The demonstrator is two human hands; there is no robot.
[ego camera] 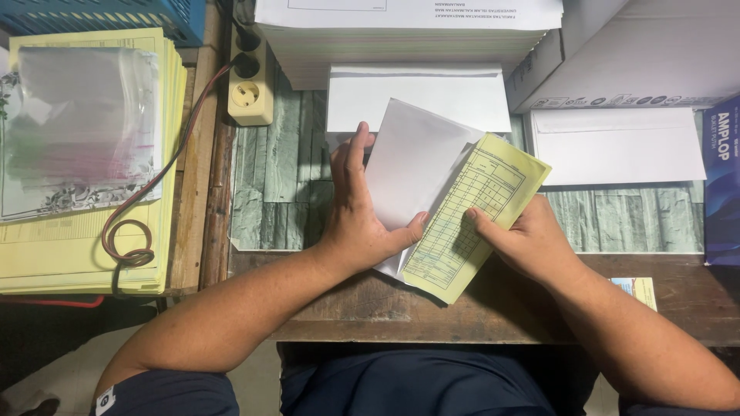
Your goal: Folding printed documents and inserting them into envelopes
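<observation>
White envelope (412, 166) sits tilted in the left hand (356, 216), whose grip is closed on it: thumb pressed on the lower front, fingers spread behind the left edge. A yellow form (470, 223), folded and printed with a ruled table, lies against the envelope's right side, its upper end overlapping the envelope's edge. The right hand (528, 243) has its grip closed on the form, thumb on the printed face near the middle of its left edge, fingers hidden beneath. Both are held just above the counter (401, 308), a worn wooden top partly covered with a green plank-patterned sheet.

Behind the envelope lies a second white envelope (416, 96), flat, and beyond that a stack of white envelopes (408, 31). To the envelope's right lies another flat envelope (617, 146), with a white box (640, 54) behind it and a blue box (723, 181) at the far right. To the envelope's left are a cream power strip (250, 81) with a brown cord (150, 192), and further left a pile of yellow paper (85, 231) topped by clear plastic sleeves (81, 115).
</observation>
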